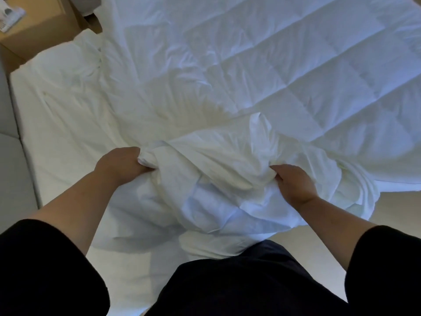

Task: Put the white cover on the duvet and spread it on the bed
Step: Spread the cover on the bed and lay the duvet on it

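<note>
Both hands, left hand [124, 161] and right hand [293, 184], fingers curled into the bunched white cover [211, 169] at the bed's [57, 137] foot, quilted duvet [296, 71] beyond. Light, limp, slippery cloth; best gripped at corners.

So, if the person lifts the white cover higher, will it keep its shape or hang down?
Probably hang limp: the white cover bunches in soft folds between both hands. It looks thin and light, and its loose edges may drag over the quilted duvet.
</note>
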`<action>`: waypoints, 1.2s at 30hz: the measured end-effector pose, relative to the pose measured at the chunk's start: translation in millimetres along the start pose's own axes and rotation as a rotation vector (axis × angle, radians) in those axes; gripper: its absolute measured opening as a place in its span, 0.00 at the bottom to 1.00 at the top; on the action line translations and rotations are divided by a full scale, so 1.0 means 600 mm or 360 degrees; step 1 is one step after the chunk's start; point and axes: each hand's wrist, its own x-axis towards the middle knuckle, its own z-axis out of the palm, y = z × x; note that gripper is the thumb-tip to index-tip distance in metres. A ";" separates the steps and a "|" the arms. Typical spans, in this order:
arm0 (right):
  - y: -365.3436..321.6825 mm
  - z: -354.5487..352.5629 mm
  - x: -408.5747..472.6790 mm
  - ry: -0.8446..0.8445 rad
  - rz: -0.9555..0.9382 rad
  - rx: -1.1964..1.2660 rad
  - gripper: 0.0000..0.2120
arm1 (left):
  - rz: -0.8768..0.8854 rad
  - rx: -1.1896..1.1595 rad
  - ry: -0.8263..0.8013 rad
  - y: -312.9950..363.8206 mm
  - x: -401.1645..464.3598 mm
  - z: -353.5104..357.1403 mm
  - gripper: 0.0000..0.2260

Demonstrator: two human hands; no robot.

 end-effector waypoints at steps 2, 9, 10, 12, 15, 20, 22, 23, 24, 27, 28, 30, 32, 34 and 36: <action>0.002 -0.009 0.002 0.0106 0.0049 0.0077 0.15 | 0.0030 -0.0018 0.0011 -0.009 0.005 0.011 0.20; 0.011 -0.120 -0.005 0.0578 0.0168 0.0000 0.23 | 0.0116 -0.0066 0.0022 -0.018 -0.019 -0.012 0.39; 0.022 -0.147 -0.007 0.0585 0.0202 -0.0137 0.21 | 0.0120 -0.0082 0.0023 -0.021 -0.026 -0.016 0.40; 0.050 -0.197 -0.016 0.0375 0.0330 -0.0523 0.14 | 0.0134 -0.0064 0.0030 -0.026 -0.035 -0.014 0.39; 0.076 -0.231 -0.028 0.0116 0.0599 -0.0741 0.18 | 0.0178 0.0015 0.0037 -0.036 -0.028 0.002 0.37; 0.081 -0.199 -0.039 0.0135 0.0696 -0.0647 0.22 | 0.0152 0.0127 0.0104 -0.055 -0.003 0.024 0.26; 0.071 -0.184 -0.042 0.0209 0.0669 -0.0558 0.20 | 0.0118 0.0211 0.0097 -0.049 0.000 0.031 0.24; 0.066 -0.176 -0.043 0.0230 0.0636 -0.0526 0.19 | 0.0104 0.0273 0.0090 -0.041 0.001 0.033 0.24; 0.061 -0.167 -0.046 0.0230 0.0602 -0.0509 0.18 | 0.0094 0.0347 0.0079 -0.031 0.004 0.034 0.25; 0.059 -0.139 -0.062 0.0143 0.0544 -0.0433 0.22 | 0.0167 0.0557 0.0055 0.012 0.013 0.032 0.31; 0.063 -0.132 -0.070 0.0115 0.0544 -0.0397 0.25 | 0.0207 0.0587 0.0033 0.028 0.017 0.031 0.34; 0.076 -0.122 -0.084 0.0048 0.0516 -0.0353 0.31 | 0.0284 0.0634 -0.0074 0.067 0.025 0.030 0.41; 0.097 -0.116 -0.096 -0.0032 0.0478 -0.0316 0.34 | 0.0372 0.0718 -0.0229 0.117 0.030 0.030 0.49; 0.124 -0.112 -0.106 -0.0082 0.0453 -0.0284 0.37 | 0.0450 0.0783 -0.0347 0.184 0.025 0.034 0.55; 0.156 -0.108 -0.116 -0.0122 0.0442 -0.0270 0.38 | 0.0583 0.0799 -0.0336 0.261 0.011 0.048 0.56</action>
